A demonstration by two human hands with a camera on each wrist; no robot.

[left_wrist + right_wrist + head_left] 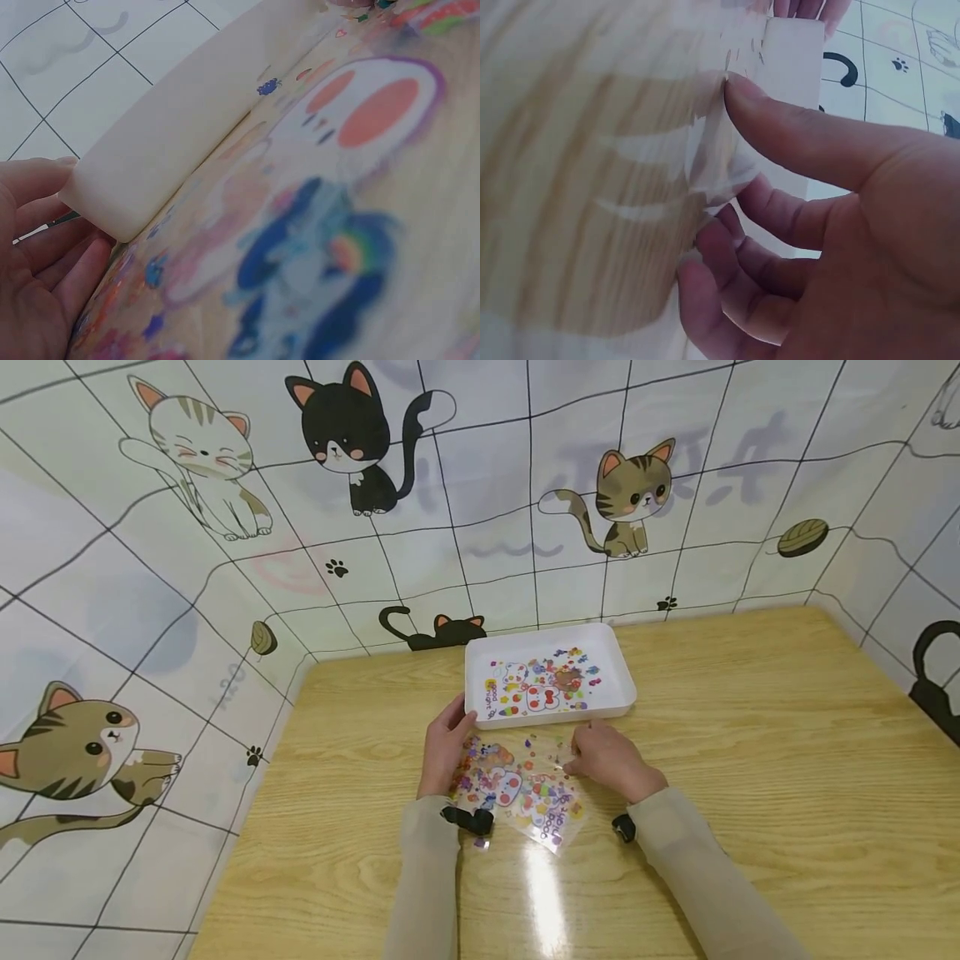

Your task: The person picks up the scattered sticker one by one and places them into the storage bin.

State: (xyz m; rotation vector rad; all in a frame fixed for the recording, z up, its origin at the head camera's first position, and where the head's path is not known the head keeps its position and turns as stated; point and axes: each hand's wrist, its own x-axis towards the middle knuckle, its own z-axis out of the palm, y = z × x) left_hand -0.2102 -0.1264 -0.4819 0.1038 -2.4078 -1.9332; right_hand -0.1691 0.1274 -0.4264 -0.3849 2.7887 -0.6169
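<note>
A shallow white tray (626,693) stands toward the back of the table, with colourful cartoon stickers (540,697) in it. My left hand (442,752) holds its front left corner; in the left wrist view the thumb lies on the rim of the tray (172,112) and the other fingers bend round the corner. In front of the tray lies a clear sheet of cartoon stickers (504,787), among them a white rabbit with red ears. My right hand (611,760) pinches its right edge. Crinkled clear film (716,161) shows between thumb and fingers in the right wrist view.
The wooden table (750,735) extends to both sides and toward me. A white wall covering (495,543) with cartoon cats and grid lines closes off the back and sides. A small loose purple sticker (482,843) lies near the left wrist.
</note>
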